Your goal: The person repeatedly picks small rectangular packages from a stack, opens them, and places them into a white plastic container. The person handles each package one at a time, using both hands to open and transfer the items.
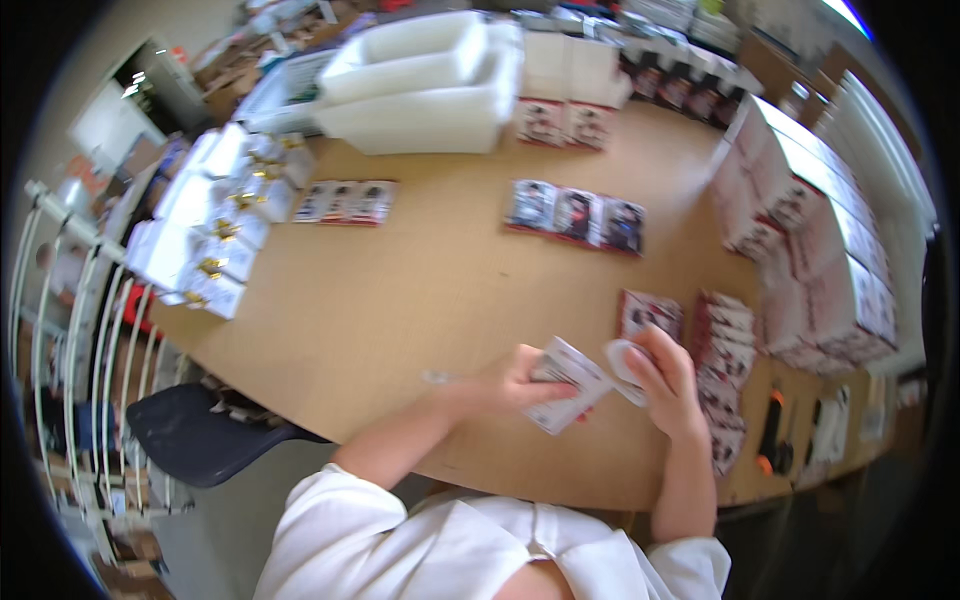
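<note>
Over the near edge of the table, my left hand (508, 388) grips a flat white card-like packet (562, 372) with small dark print, thumb on top. Just to its right, my right hand (668, 378) is closed on a small white piece with a rounded edge (626, 372). Motion blurs that piece, so its kind is unclear. A narrow gap parts it from the packet. Beyond my right hand lies a small pile of red-and-white printed packets (648, 310). Overlapping rows of similar packets (728, 345) run beside it on the right.
Tall stacks of white boxes (815, 240) stand along the right. Cutters with orange parts (772, 435) lie at the near right. Three printed packs (575, 215) sit mid-table, three more (345, 202) farther left. White bins (415, 110) and white boxes with gold bows (215, 220) line the far and left sides.
</note>
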Demonstrator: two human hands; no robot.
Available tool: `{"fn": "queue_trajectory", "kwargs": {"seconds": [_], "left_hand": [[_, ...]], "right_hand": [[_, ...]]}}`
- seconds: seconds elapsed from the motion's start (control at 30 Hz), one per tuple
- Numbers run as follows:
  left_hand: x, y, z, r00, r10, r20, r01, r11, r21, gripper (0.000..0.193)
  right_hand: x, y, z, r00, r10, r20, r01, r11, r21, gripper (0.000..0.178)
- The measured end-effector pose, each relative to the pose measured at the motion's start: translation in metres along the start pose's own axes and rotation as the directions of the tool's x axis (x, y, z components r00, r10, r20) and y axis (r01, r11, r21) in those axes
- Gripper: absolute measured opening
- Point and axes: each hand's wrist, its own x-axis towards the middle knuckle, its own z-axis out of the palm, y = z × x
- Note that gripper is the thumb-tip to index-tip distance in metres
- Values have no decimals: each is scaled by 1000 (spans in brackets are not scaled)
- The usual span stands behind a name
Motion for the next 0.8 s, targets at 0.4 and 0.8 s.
{"fn": "queue_trajectory", "kwargs": {"seconds": [0.4,0.8], "left_hand": [[-1,-2,10,993,-65,-99,70,996,48,26],[1,-2,14,999,-29,-37,28,1000,-10,27]], "right_hand": [[2,-7,-5,995,-1,95,4,999,-33,16],[3,-3,-2,995,-40,94,43,998,-39,15]]}}
